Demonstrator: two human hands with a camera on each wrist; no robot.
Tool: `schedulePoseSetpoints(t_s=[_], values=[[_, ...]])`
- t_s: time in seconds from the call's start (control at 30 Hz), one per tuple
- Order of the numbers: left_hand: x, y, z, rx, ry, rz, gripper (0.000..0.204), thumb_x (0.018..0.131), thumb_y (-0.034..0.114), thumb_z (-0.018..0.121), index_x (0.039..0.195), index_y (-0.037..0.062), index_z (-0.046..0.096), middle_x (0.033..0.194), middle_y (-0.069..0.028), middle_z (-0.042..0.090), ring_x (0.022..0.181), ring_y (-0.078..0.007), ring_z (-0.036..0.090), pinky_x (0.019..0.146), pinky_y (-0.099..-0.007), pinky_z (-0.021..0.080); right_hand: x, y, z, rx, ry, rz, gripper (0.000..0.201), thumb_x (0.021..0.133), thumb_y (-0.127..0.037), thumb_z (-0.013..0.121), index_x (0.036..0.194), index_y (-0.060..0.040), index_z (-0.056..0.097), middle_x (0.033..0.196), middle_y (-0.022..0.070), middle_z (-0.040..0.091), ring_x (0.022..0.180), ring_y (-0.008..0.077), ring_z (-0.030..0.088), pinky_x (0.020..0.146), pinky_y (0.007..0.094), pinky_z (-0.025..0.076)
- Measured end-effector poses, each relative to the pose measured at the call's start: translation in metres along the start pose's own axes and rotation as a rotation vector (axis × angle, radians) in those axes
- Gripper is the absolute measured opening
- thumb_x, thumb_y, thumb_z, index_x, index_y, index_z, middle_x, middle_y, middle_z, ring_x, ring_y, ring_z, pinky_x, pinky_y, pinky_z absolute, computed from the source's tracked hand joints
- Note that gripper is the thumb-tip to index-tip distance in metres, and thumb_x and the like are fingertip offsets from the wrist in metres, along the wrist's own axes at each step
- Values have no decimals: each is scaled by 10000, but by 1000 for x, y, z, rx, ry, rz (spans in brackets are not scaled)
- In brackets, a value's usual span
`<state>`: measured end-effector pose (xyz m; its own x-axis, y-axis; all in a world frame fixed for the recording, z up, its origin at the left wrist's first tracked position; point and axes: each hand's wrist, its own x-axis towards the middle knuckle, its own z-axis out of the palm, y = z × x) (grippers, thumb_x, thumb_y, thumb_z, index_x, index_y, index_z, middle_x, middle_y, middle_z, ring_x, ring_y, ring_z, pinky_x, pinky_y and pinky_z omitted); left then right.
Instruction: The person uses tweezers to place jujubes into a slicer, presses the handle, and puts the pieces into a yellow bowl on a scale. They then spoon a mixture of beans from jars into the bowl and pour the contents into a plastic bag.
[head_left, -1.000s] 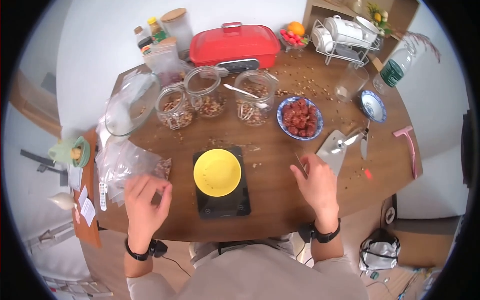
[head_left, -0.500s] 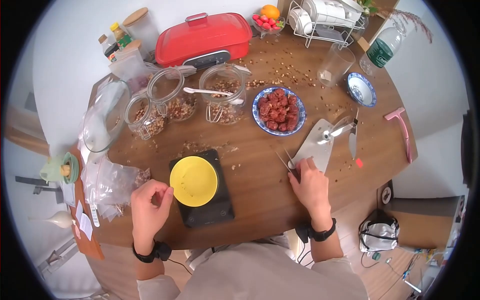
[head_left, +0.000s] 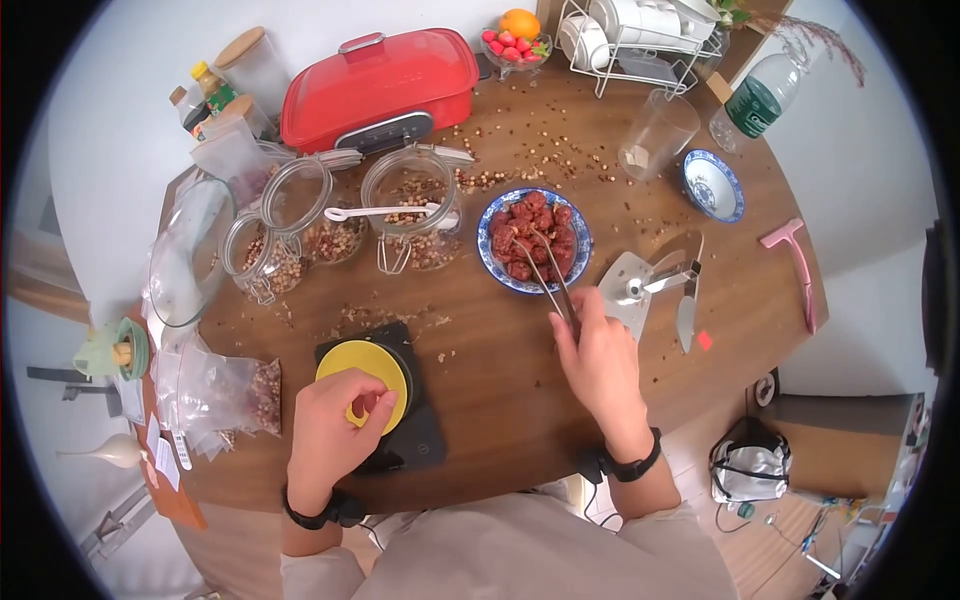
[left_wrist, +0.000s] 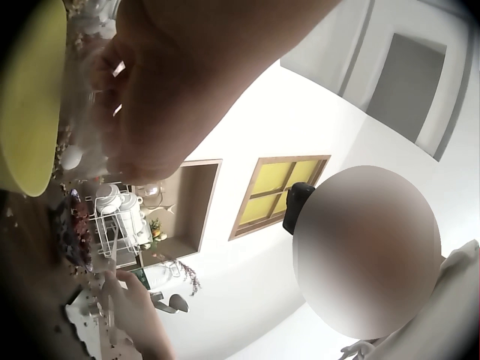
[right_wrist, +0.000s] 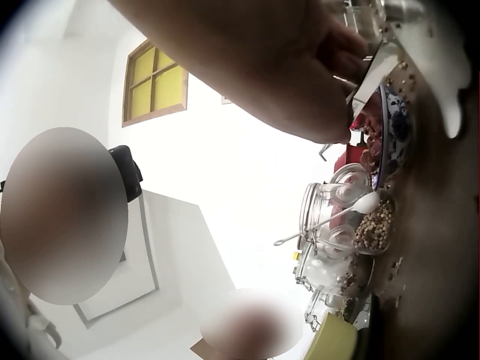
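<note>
My right hand [head_left: 602, 375] grips slim metal tongs [head_left: 545, 280]. The two prongs reach into a blue-and-white bowl [head_left: 488, 268] heaped with wrinkled dark-red pieces that look like dried dates [head_left: 521, 218]; the tips lie among them. My left hand [head_left: 340, 430], fingers loosely curled, hovers over the near side of a yellow bowl [head_left: 345, 357] and partly covers it. In the left wrist view the yellow bowl [left_wrist: 30, 112] appears beside that hand. Under the bowl is a black kitchen scale [head_left: 425, 440].
Glass jars [head_left: 415, 235] of mixed beans stand at the back left, a white spoon [head_left: 380, 211] across one. Right of the tongs lie a metal scraper [head_left: 625, 290], a knife [head_left: 687, 320] and a pink razor-shaped tool [head_left: 800, 265]. Plastic bags [head_left: 205, 385] lie left; a red cooker [head_left: 380, 90] stands behind.
My right hand has picked up the tongs from beside the scraper and brought them forward-left into the bowl of dark-red pieces. My left hand has moved right, over the yellow bowl.
</note>
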<state>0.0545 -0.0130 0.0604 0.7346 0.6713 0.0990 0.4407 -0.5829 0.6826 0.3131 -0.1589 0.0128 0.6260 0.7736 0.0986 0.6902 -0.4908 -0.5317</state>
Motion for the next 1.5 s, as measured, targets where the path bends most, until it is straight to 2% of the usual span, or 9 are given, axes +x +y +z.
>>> schedulePoseSetpoints(t_s=[0.23,0.33,0.6,0.8,0.93,1.2,1.3,1.4,1.5], values=[[25,2,-9,87,-61,-4,117,805,45,741,819,41,625,691,-76,597,616,-222,589,591,-325,461,22,-6,17,-26,-16,21,277,961,-275,648,1074,-52,528,671,201,668,638,427,667,576,521,517],[38,5,-4,182,-118,142,137,799,83,758,845,71,629,739,-50,594,697,-237,585,659,-354,450,27,-12,22,-65,-4,38,269,960,-291,654,1025,-53,547,640,195,655,617,424,661,544,508,506],[56,20,-2,337,-270,256,175,783,131,775,864,119,621,811,-16,591,793,-246,572,725,-374,416,30,-5,25,-82,64,-35,243,941,-301,676,976,-82,578,580,154,633,550,397,644,482,481,486],[91,73,2,271,-217,416,185,782,124,776,880,100,620,812,-35,600,768,-252,591,689,-376,435,23,-7,20,-26,67,41,217,925,-294,695,953,-103,595,621,126,647,586,384,650,535,472,499],[127,112,28,99,-260,543,166,814,145,756,905,83,631,790,-51,617,694,-251,603,627,-369,460,19,1,23,7,122,-63,254,952,-317,648,1009,-80,574,597,164,644,563,395,659,499,503,506],[171,151,37,241,-199,436,155,860,205,723,877,65,661,719,-49,631,632,-195,588,602,-335,468,11,5,-6,114,162,-50,227,982,-257,616,1020,-49,533,574,173,623,540,395,642,469,472,489],[182,138,24,425,-135,395,189,856,211,729,952,69,649,892,-55,664,785,-195,614,681,-372,480,-8,7,-14,102,158,-30,213,966,-251,642,985,-68,535,549,147,613,509,380,630,452,449,482],[186,114,14,808,-142,395,463,813,268,782,1208,114,597,1237,-92,617,1103,-240,593,854,-438,481,-26,17,-15,58,173,-42,208,953,-270,658,955,-90,554,537,122,609,488,368,620,454,446,484],[181,79,11,1050,-208,285,862,718,329,862,1446,179,426,1482,-119,453,1343,-306,458,1012,-537,413,-38,25,-11,62,209,-38,220,938,-288,678,920,-100,566,537,110,608,484,356,621,456,447,486]])
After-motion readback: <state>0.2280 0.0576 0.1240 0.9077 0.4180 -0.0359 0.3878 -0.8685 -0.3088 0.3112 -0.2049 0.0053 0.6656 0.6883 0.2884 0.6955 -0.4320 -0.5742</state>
